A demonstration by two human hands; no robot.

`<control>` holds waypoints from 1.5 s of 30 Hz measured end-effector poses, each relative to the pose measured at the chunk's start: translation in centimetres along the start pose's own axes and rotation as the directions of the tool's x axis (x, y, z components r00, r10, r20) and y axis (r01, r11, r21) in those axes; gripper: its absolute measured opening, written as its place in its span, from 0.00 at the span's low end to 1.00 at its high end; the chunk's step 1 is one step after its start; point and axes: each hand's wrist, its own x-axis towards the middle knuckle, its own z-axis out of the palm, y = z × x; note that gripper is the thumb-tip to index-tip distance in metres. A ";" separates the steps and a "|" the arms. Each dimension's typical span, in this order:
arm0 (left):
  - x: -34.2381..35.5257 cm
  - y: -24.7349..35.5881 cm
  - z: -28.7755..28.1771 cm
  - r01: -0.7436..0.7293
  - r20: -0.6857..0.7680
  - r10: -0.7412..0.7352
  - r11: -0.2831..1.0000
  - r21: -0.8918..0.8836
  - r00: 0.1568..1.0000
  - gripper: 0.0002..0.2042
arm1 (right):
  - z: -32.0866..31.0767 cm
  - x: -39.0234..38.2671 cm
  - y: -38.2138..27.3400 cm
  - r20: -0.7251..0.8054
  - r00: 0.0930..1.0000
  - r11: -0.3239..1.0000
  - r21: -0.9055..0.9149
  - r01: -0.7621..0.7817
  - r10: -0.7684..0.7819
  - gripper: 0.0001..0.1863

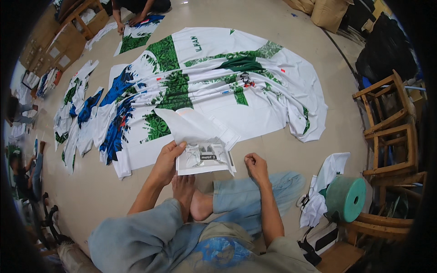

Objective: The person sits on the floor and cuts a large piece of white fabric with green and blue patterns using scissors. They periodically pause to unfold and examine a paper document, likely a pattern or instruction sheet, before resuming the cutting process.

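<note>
My left hand (167,160) grips a small stack of printed paper sheets (205,167) by its left edge, thumb on top. The front sheet carries grey shirt pictures and a dark label; a white sheet behind it bends upward and away. To the right of the papers, my right hand (257,169) is closed in a loose fist above my knee, with nothing showing in it. Beyond the papers, a wide spread of white fabric pieces (205,45) with green and blue patterns lies rumpled on the floor.
Smaller cut fabric pieces (86,111) lie at the left. On the right stand a green roll (348,199), wooden stools (387,125) and a black bag (387,48). Another person's hands (135,19) touch patterned fabric at the far left. Cardboard boxes (66,45) line the left side.
</note>
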 end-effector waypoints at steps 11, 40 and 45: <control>0.1 -0.5 -2.5 -0.097 0.197 0.081 0.993 0.073 0.977 0.18 | 0.3 0.3 -0.3 0.026 0.999 0.999 0.011 -0.040 0.040 0.11; -0.7 -0.2 -1.2 -0.165 0.092 0.155 0.980 0.114 0.984 0.19 | 0.5 0.5 0.3 0.032 0.998 0.999 0.003 -0.051 0.051 0.12; -0.9 0.5 -1.6 -0.144 0.057 0.139 0.983 0.116 0.989 0.20 | 1.0 0.4 0.2 0.041 0.998 0.998 0.020 -0.052 0.051 0.12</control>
